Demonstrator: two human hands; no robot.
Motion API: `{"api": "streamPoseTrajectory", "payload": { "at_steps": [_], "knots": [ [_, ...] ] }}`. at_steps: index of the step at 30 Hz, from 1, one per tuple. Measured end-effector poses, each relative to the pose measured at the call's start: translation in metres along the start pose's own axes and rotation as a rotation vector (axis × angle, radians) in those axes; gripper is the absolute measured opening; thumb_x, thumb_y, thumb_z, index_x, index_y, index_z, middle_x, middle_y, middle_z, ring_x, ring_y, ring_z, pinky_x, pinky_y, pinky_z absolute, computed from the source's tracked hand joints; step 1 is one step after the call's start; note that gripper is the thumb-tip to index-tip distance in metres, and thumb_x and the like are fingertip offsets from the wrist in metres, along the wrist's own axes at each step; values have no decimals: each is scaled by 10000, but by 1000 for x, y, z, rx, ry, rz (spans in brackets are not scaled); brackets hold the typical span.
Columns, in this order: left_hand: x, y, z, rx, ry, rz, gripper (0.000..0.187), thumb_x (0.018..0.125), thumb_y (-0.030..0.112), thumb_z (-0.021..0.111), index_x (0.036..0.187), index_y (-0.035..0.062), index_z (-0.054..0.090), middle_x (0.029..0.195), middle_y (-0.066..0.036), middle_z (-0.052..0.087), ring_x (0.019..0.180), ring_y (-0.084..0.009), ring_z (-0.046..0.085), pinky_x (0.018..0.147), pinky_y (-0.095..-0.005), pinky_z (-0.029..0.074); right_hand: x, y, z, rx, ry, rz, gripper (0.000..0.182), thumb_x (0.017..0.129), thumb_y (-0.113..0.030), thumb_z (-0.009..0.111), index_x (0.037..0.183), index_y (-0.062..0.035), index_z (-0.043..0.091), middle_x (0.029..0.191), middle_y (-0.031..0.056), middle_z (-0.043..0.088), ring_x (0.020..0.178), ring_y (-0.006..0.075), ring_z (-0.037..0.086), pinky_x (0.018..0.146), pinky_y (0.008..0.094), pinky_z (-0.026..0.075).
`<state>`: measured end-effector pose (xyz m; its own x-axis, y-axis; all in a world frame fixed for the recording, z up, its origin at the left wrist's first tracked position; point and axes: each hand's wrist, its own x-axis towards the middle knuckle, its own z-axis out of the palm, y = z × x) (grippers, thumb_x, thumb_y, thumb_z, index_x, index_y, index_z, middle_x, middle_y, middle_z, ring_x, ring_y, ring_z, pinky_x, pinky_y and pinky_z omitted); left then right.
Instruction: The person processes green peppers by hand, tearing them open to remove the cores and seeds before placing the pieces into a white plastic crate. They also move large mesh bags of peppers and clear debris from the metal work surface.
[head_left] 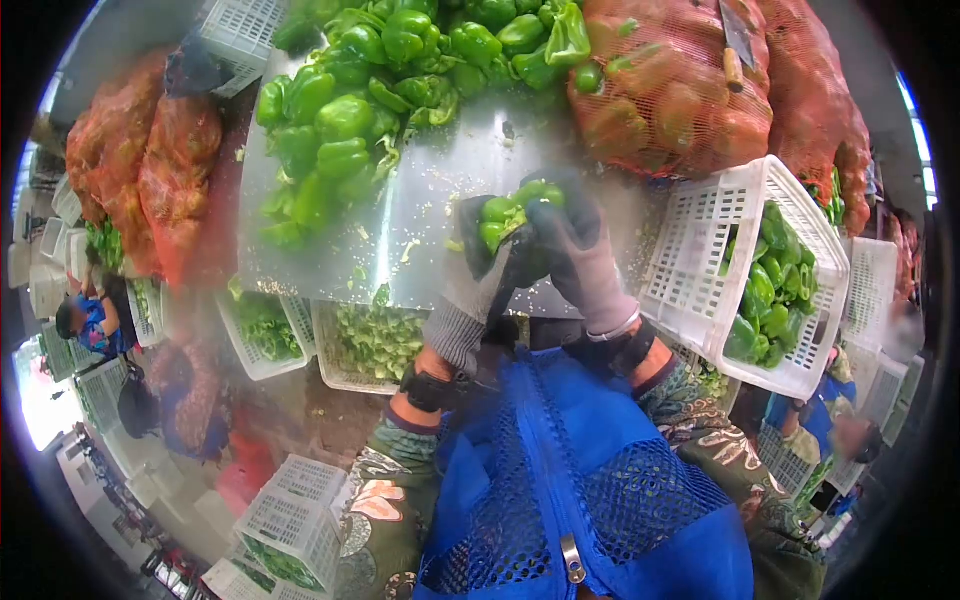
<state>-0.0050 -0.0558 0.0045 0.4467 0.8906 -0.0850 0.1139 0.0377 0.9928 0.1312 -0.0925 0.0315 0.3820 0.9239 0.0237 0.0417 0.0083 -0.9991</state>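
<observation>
Both my hands wear grey and black gloves and meet over the near edge of the metal table [440, 190]. My left hand [485, 255] is closed round a green pepper [500, 218] that looks split open. From the other side my right hand [575, 250] grips the same pepper, its fingers bent over the top. Pale seeds and small green scraps lie on the metal around them. Beyond my hands a large pile of green peppers [345, 118] covers the back and left of the table.
Red mesh sacks [665, 110] stand at the back right, a knife [735, 65] on one. A white crate of peppers [700, 270] is tilted at the right. Crates of green pieces [345, 375] sit below the table edge. Co-workers [95, 318] are at both sides.
</observation>
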Motion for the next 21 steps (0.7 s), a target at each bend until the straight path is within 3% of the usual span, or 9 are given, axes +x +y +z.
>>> {"api": "streamPoseTrajectory", "payload": {
  "at_steps": [1, 3, 4, 8, 10, 12, 14, 20, 21],
  "knots": [
    [-3, 3, 1, -32, 26, 46, 412, 840, 230, 619, 1157, 29, 449, 1001, -154, 531, 936, -257, 554, 818, -359, 452, -1, -4, -1, 15, -4, 15, 181, 886, -141, 583, 1025, -30, 551, 904, 50, 571, 841, 92, 504, 770, 255, 444],
    [-8, 23, 3, 51, 20, 139, 368, 862, 179, 608, 1158, 19, 458, 1031, -114, 537, 967, -196, 531, 863, -318, 440, -4, -11, -6, 39, -4, 44, 178, 881, -141, 582, 1019, -30, 555, 917, 59, 573, 844, 103, 517, 777, 256, 441],
    [-10, 32, 4, 92, 19, 185, 346, 873, 153, 603, 1158, 15, 463, 1047, -94, 541, 982, -165, 519, 885, -298, 434, -7, -15, -7, -86, 13, -92, 181, 881, -146, 578, 1018, -29, 558, 908, 61, 575, 842, 114, 529, 779, 261, 446],
    [-4, 36, 9, 335, 119, 351, 438, 847, 210, 598, 1205, 15, 438, 1039, -179, 506, 923, -328, 543, 800, -392, 451, -6, -8, -1, -422, 107, -537, 178, 895, -170, 545, 1000, -29, 574, 862, 53, 583, 809, 136, 565, 752, 268, 465],
    [-5, 40, 15, 345, 101, 394, 444, 857, 215, 582, 1227, 17, 437, 1053, -187, 506, 936, -335, 548, 808, -396, 454, 1, 19, -6, 150, 78, -277, 170, 905, -175, 532, 985, -34, 582, 842, 40, 586, 782, 129, 572, 720, 262, 473],
    [-8, 46, 20, 391, 51, 502, 437, 863, 218, 575, 1229, 22, 440, 1060, -187, 507, 943, -325, 551, 812, -397, 456, 5, 38, -10, 1375, -82, 456, 155, 910, -172, 532, 971, -41, 588, 831, 26, 589, 758, 117, 574, 687, 252, 477],
    [-1, 31, 21, 215, 86, 353, 363, 896, 213, 544, 1199, 25, 474, 1058, -161, 524, 999, -283, 539, 884, -357, 431, -3, 33, -13, 165, 103, -84, 157, 914, -182, 550, 995, -50, 578, 853, 18, 596, 758, 111, 581, 674, 239, 481],
    [9, 14, 9, -185, 139, 154, 292, 851, 148, 578, 1109, 18, 540, 1053, -63, 565, 986, -161, 532, 914, -294, 418, -4, 12, -25, 687, 23, 124, 275, 959, -222, 463, 1153, -51, 558, 1081, 94, 570, 1008, 190, 551, 881, 310, 446],
    [9, 22, 10, -190, 128, 151, 296, 848, 149, 580, 1111, 19, 539, 1053, -63, 565, 986, -157, 531, 914, -293, 417, -6, 7, -32, 528, -17, 121, 389, 965, -301, 443, 1288, -86, 475, 1170, 106, 529, 1037, 209, 539, 917, 340, 436]
  ]
}}
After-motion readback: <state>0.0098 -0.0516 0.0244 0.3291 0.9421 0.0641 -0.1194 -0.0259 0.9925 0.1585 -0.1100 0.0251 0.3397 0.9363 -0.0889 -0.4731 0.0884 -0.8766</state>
